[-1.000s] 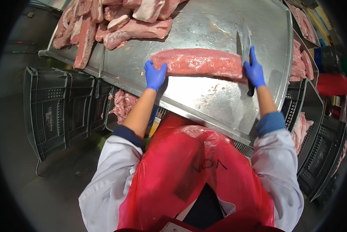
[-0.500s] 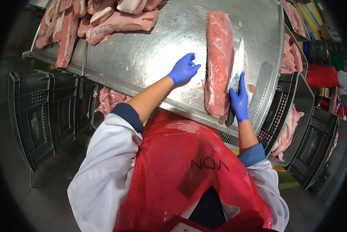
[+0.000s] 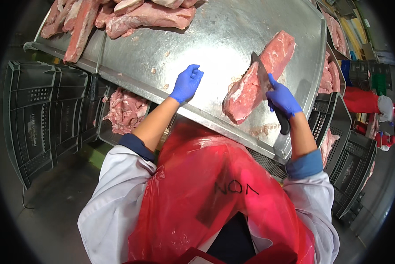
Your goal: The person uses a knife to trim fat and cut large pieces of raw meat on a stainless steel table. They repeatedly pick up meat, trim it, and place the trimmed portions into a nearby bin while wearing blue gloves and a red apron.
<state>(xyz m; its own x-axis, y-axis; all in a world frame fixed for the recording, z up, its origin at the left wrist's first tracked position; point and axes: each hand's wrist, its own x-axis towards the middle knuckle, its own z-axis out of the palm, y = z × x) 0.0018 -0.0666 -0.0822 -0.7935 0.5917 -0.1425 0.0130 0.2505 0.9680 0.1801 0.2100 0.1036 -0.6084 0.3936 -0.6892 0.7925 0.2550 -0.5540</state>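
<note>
Broadly, a metal bench (image 3: 223, 26) spreads ahead, with a dark crate (image 3: 48, 123) beside its left edge and a meat pile (image 3: 149, 20) on its far left part. A long meat piece (image 3: 245, 94) lies slantwise toward the bench's right side, a knife (image 3: 261, 75) crossing it. The right hand (image 3: 283, 99) wraps its fingers round the knife; near the bench's front edge, the left hand's (image 3: 187, 83) are bent, how tightly I cannot tell.
</note>
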